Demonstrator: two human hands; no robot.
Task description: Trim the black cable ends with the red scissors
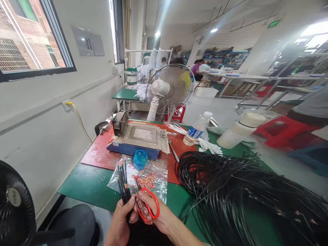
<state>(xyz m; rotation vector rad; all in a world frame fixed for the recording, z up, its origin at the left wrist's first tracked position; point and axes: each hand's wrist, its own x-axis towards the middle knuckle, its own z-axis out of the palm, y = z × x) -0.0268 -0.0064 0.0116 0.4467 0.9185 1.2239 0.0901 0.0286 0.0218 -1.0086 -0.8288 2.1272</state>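
Note:
A bundle of black cables (123, 181) with reddish stripped ends pointing up is gripped in my left hand (122, 215). Closed around scissors with red handles (155, 201) is my right hand (147, 209), its fingers touching the bundle's side. The dark blades point up and to the left, beside the cables. Just beyond both hands lies a clear plastic bag (161, 174) strewn with small red and yellow scraps (147, 180). A small blue round container (140, 159) stands on the bag's far edge.
A blue soldering pot (135, 150) with a grey top sits behind the container, a small black fan (120, 123) beside it. Large coils of black cable (230, 188) cover the right side. A water bottle (197, 130) and white jug (239, 131) stand behind them. A floor fan (166, 89) stands beyond.

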